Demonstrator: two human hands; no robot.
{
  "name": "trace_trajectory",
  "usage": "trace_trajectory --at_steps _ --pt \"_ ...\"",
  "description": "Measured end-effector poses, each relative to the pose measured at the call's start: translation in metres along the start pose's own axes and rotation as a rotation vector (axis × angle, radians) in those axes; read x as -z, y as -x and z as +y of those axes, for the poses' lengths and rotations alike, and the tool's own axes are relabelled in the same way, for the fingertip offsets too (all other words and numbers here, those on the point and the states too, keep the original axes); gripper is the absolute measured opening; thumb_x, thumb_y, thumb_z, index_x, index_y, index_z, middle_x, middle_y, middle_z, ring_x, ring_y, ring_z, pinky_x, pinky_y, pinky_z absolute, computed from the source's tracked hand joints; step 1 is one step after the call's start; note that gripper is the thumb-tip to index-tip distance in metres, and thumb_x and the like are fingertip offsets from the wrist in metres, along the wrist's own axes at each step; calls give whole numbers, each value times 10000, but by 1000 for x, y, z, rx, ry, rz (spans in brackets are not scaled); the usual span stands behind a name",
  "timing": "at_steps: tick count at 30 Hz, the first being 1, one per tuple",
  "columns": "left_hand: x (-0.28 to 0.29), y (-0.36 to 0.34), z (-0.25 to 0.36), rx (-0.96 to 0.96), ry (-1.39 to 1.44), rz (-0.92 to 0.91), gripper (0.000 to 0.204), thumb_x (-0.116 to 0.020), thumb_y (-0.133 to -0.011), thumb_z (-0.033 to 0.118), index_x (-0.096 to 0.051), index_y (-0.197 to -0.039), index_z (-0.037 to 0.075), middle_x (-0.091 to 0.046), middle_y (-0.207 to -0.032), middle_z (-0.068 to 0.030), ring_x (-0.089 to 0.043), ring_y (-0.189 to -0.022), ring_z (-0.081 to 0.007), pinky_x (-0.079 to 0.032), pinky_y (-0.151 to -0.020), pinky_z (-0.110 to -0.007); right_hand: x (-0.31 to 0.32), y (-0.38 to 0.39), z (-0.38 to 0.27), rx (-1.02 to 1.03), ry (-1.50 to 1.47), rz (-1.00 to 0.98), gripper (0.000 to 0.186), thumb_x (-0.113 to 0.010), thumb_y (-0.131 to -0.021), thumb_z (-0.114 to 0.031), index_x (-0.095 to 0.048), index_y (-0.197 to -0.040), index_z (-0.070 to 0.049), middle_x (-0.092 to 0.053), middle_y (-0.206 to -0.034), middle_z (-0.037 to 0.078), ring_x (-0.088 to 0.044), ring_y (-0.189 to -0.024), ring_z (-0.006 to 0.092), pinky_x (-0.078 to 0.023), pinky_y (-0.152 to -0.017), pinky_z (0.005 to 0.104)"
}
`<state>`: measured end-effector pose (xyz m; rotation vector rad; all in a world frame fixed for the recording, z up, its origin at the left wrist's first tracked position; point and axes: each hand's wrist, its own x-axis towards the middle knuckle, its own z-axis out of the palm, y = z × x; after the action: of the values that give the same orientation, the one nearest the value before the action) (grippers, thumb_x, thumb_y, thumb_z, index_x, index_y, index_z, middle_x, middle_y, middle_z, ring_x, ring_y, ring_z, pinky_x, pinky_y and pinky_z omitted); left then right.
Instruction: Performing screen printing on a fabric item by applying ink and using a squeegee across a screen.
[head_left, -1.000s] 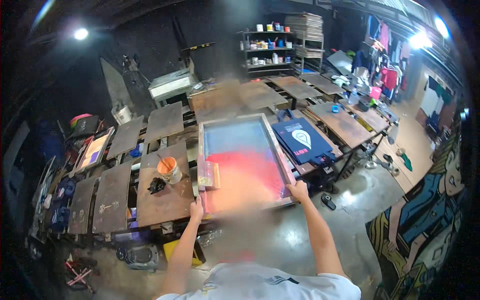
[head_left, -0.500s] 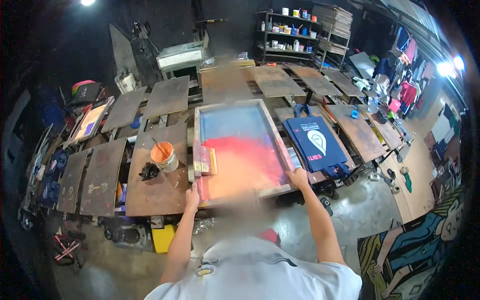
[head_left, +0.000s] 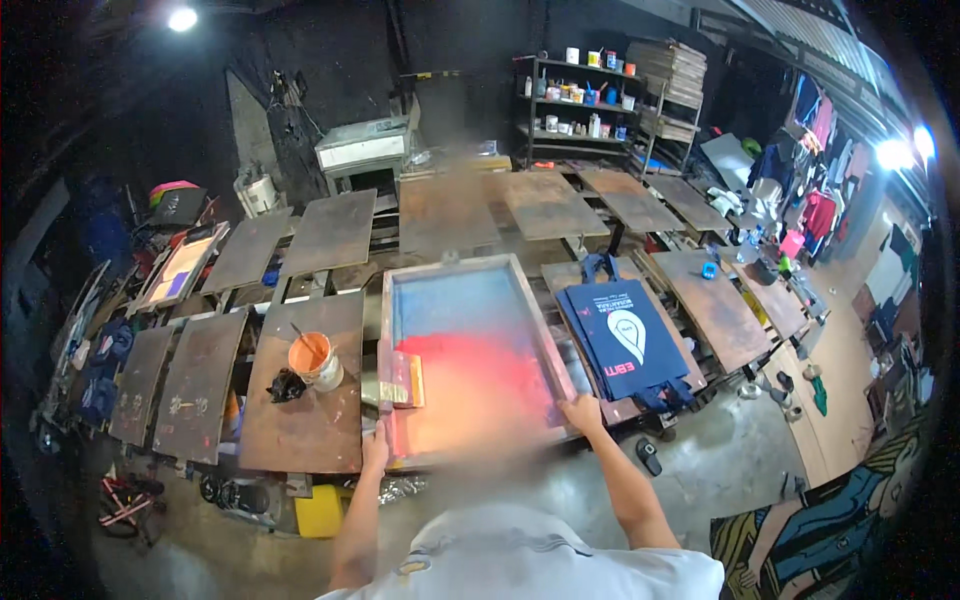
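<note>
A wooden-framed printing screen (head_left: 547, 345) lies before me, its mesh blue at the far end and smeared red and orange nearer to me. My left hand (head_left: 374, 452) is closed on the near left part of the frame. On the right side, near the front corner, my right hand (head_left: 582, 412) grips the frame too. A squeegee (head_left: 402, 381) with orange ink on it rests inside against the left rail. Right of the screen, dark blue tote bags (head_left: 608, 340) with a white and pink print lie stacked on a board. What lies under the screen is hidden.
Left of the screen, a tub of orange ink (head_left: 322, 372) with a stick in it and a crumpled black lump (head_left: 288, 385) sit on a brown board (head_left: 300, 435). More boards stand in rows beyond. A shelf (head_left: 583, 105) holding several containers is at the back.
The view has tilted up, so the tables and screen appear lower in the picture. Both hands keep their grip on the frame, and the squeegee stays against the left rail.
</note>
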<state>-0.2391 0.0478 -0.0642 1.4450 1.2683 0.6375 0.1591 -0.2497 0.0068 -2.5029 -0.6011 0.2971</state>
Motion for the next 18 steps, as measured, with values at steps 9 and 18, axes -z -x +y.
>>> trace_trajectory --at_steps 9,18 --pt "-9 -9 -3 -81 -114 14 670 -446 -1004 545 -651 -1099 -86 -684 -938 -182 -610 -873 -244 -477 -820 -393 7 -20 -2 6 -23 -108 568 -726 -766 -473 -698 -844 89 -669 -878 326 -672 -904 465 -530 -802 508" --pt "-14 11 -6 -182 -284 21 695 -368 -1019 541 -626 -922 -97 -631 -882 -346 -613 -902 -498 -462 -783 -494 -9 -18 19 81 -58 -138 563 -719 -776 -461 -678 -889 89 -664 -917 334 -655 -941 476 -525 -831 511"
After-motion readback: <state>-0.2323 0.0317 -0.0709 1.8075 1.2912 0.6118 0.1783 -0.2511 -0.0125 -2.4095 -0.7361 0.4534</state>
